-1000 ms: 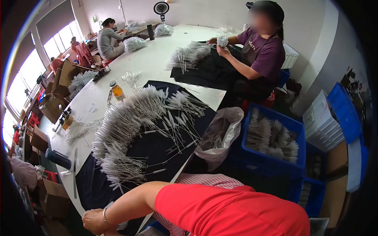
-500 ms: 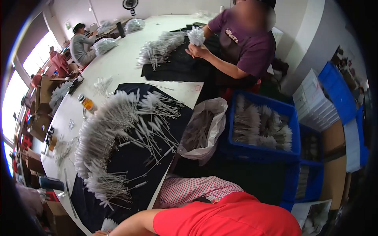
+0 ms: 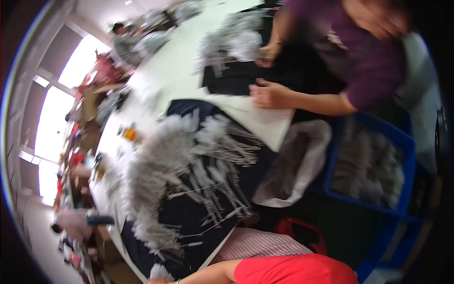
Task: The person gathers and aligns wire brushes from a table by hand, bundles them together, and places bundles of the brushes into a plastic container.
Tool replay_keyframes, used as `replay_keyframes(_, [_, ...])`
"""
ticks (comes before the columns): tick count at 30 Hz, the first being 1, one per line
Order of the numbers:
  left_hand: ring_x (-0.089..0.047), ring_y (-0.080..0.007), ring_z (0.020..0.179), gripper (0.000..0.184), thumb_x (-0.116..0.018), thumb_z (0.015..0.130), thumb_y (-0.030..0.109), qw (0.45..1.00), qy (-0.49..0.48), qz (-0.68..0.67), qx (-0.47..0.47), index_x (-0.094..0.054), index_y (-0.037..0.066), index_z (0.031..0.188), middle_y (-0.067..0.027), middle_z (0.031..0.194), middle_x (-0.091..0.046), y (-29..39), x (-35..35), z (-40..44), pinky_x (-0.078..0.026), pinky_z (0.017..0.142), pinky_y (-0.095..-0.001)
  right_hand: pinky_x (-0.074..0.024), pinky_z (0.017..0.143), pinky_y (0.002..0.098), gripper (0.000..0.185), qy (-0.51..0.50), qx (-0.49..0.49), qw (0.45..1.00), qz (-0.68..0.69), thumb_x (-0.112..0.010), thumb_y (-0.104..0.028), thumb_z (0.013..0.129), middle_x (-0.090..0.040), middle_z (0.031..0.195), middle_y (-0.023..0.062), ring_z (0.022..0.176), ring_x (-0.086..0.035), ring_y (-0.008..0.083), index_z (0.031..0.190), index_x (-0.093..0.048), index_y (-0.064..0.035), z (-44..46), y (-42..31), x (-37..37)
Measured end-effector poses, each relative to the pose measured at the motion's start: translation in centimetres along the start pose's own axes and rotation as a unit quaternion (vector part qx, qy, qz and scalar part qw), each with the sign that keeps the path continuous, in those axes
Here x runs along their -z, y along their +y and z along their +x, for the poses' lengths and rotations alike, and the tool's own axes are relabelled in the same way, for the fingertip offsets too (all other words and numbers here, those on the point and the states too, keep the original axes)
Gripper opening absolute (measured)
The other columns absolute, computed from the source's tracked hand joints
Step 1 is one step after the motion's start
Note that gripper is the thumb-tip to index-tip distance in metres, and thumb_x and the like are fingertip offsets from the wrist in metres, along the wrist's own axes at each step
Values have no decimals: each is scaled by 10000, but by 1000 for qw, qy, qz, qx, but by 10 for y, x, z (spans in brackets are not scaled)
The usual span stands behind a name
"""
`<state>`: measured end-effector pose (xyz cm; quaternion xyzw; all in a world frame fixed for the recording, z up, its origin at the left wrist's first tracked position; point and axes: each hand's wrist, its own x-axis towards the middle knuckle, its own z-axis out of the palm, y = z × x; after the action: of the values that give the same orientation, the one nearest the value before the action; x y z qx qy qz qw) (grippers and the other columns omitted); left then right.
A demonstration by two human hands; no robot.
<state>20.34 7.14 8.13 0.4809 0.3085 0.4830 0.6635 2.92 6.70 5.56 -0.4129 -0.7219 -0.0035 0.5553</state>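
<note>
Tabletop: smooth, white and hard, with a straight edge running beside the bag.
Dark cloth: navy-black fabric, soft and matte, spread flat over the near part of the tabletop.
Brushes: a thick, curved band on the dark cloth; fluffy, whitish, tapered bristle heads turned to the outer side, thin metallic-looking stems pointing inward. A few lie loose inside the curve, heads and stems crossing. Motion blur hides the finer detail.
Small bunch: white bristle heads close together by the bottom edge, just beside the right hand.
Right hand: almost wholly cut off by the frame; whether the fingers grasp the bunch or lie loose I cannot tell. A bracelet rings the wrist, below a plain red sleeve.
Left hand: out of view.
Bag: pale, crinkled, thin-walled plastic, its mouth open beside the table; the contents are too blurred to name.
Blue crate: rigid, rectangular plastic, holding rows of greyish-white bristly pieces.
Jar: small, with orange contents, on the tabletop beyond the curved band.
Co-worker: purple sleeve; one hand with bent fingers, apparently bare, the other beside white brushes near a black cloth.
</note>
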Motion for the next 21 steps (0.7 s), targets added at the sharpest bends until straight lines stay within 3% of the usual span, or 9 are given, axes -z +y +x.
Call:
replay_keyframes(4, [-557, -190, 883, 419, -404, 864, 285, 987, 104, 10, -118, -506, 2, 1157, -100, 987, -562, 31, 25, -1, -456, 805, -334, -460, 636, 380, 204, 39, -12, 998, 54, -537, -250, 734, -517, 684, 78, 655, -539, 224, 632, -564, -74, -12, 1, 4])
replay_keyframes(5, [-557, -190, 882, 419, -404, 864, 284, 982, 123, 11, -139, -505, 3, 1157, -100, 986, -562, 37, 29, -3, -456, 805, -334, -401, 734, 433, 145, 226, -284, 931, 42, -497, -293, 746, -535, 728, 90, 739, -520, 251, 714, -520, -154, -25, -18, -127])
replay_keyframes(6, [-556, -190, 882, 419, -405, 863, 284, 978, 139, 14, -155, -505, 3, 1157, -100, 985, -562, 37, 31, -2, -455, 805, -333, -401, 734, 433, 145, 213, -272, 937, 57, -497, -293, 746, -535, 728, 90, 739, -520, 251, 714, -520, -154, -25, -17, -110])
replay_keyframes(8, [-556, -189, 881, 419, -406, 862, 283, 972, 167, 22, -166, -504, 3, 1158, -99, 984, -562, 32, 34, -7, -455, 804, -332, -398, 706, 442, 156, 6, -129, 987, 93, -485, -285, 761, -520, 737, 106, 749, -513, 257, 715, -514, -139, -23, -2, -56])
replay_keyframes(9, [-555, -189, 881, 419, -406, 862, 283, 970, 181, 32, -162, -503, 3, 1158, -99, 983, -562, 27, 37, -12, -455, 803, -332, -399, 675, 426, 170, 86, -158, 981, 69, -484, -276, 766, -503, 709, 107, 720, -507, 267, 712, -500, -116, -27, -5, -80])
replay_keyframes(12, [-555, -188, 879, 419, -408, 860, 282, 965, 218, 75, -128, -502, 3, 1159, -98, 980, -561, 10, 47, -36, -455, 802, -330, -407, 618, 385, 163, 177, -234, 950, 105, -521, -203, 726, -504, 711, 80, 699, -521, 238, 615, -549, -87, -20, -6, -10])
replay_keyframes(14, [-554, -187, 878, 419, -409, 859, 281, 957, 252, 110, -89, -500, 3, 1160, -98, 979, -561, -1, 57, -66, -455, 801, -329, -402, 670, 413, 156, 71, -143, 979, 129, -499, -229, 757, -496, 702, 115, 711, -504, 268, 709, -538, -85, -23, -4, -21])
replay_keyframes(16, [-553, -187, 878, 419, -410, 858, 280, 950, 273, 145, -49, -499, 3, 1161, -97, 977, -561, -6, 64, -91, -455, 801, -328, -404, 668, 411, 174, 71, -76, 989, 106, -499, -209, 742, -499, 715, 119, 704, -497, 265, 670, -560, -63, -25, -1, -11])
replay_keyframes(21, [-552, -185, 876, 420, -413, 856, 279, 946, 276, 167, -16, -497, 4, 1162, -96, 973, -560, -17, 65, -103, -454, 799, -325, -410, 697, 410, 216, 80, -114, 986, 96, -491, -208, 758, -504, 729, 132, 729, -506, 272, 646, -559, -36, -27, -5, -12])
